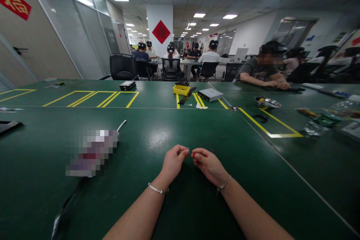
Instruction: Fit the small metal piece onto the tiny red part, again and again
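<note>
Over the green table (157, 195), my left hand (174, 161) and my right hand (209, 167) face each other, fingertips a small gap apart. My left thumb and forefinger pinch a tiny thin piece that catches light at its tip; it is too small to name. Between my right thumb and fingers shows a small red object (193, 154), mostly hidden, its kind unclear. A bracelet circles each wrist. Left of my hands lies a blurred-out flat item (94, 153) with a white tip and a dark cable.
Farther back stand a yellow bin (181, 90), a grey box (210, 94), a black device (127, 85) and a metal bowl (267, 102). A plastic bottle (320, 124) lies at right. Yellow tape marks the tabletop. Another person (261, 67) sits across, with arms on the table.
</note>
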`<state>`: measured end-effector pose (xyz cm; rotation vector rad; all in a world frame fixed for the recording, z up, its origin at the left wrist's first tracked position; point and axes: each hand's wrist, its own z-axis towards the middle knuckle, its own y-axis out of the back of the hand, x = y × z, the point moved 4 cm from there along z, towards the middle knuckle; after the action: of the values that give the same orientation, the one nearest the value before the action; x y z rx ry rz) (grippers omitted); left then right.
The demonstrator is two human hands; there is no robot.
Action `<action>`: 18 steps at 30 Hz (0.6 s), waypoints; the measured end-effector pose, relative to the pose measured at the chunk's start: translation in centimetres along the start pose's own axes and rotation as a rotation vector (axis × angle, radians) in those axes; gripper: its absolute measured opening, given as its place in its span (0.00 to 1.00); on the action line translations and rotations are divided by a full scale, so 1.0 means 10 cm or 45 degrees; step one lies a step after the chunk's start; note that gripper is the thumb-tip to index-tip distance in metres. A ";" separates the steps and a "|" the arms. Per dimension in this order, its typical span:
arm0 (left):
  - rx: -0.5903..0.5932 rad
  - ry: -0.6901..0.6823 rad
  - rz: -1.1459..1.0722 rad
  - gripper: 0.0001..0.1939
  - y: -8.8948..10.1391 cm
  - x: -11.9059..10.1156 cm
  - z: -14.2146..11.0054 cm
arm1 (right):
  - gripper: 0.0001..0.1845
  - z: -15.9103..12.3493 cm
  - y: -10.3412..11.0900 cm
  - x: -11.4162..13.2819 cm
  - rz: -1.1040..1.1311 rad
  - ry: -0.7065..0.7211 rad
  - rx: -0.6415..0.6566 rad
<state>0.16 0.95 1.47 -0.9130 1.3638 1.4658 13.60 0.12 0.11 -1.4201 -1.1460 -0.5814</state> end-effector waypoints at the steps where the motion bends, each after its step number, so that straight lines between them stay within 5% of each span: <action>1: -0.009 -0.002 -0.002 0.11 0.00 0.00 0.00 | 0.13 0.00 0.01 0.00 0.011 0.005 -0.005; 18: -0.052 -0.056 0.018 0.07 0.01 0.04 0.02 | 0.15 0.03 0.01 -0.02 0.069 0.014 -0.012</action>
<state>-0.03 1.19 1.16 -0.8935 1.3148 1.5209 13.54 0.35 -0.23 -1.4496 -1.0942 -0.5561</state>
